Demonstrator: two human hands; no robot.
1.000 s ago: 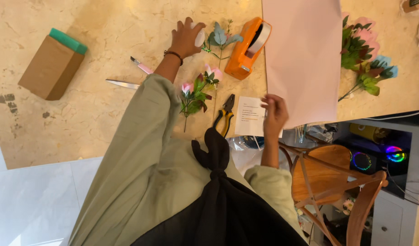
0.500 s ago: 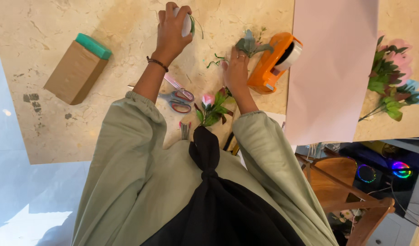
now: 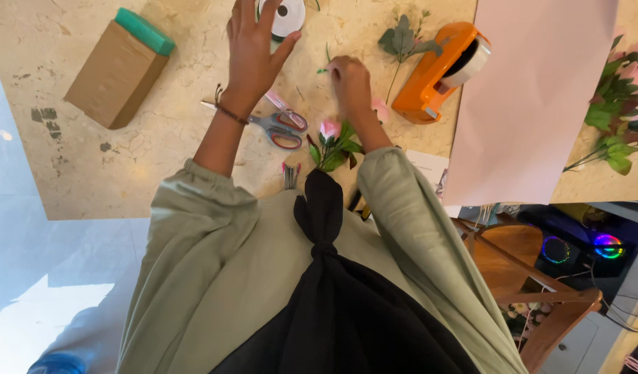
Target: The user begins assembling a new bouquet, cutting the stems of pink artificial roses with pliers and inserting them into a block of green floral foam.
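Left hand (image 3: 253,52) was spread open, fingertips at a white ribbon spool (image 3: 283,15) lying at the far table edge just beyond them, not clamped on it. Right hand (image 3: 350,83) was curled, fingers together near a small green sprig (image 3: 324,68); whether it pinched the sprig could not be told. 1 pink rosebud stem (image 3: 330,138) lay below the right wrist, scissors (image 3: 277,126) between the 2 forearms, long axis running left-right.

One box (image 3: 118,66), one scissors (image 3: 277,128), one tape dispenser (image 3: 440,69), one ribbon spool (image 3: 283,15), one pink sheet (image 3: 530,97), two hands.
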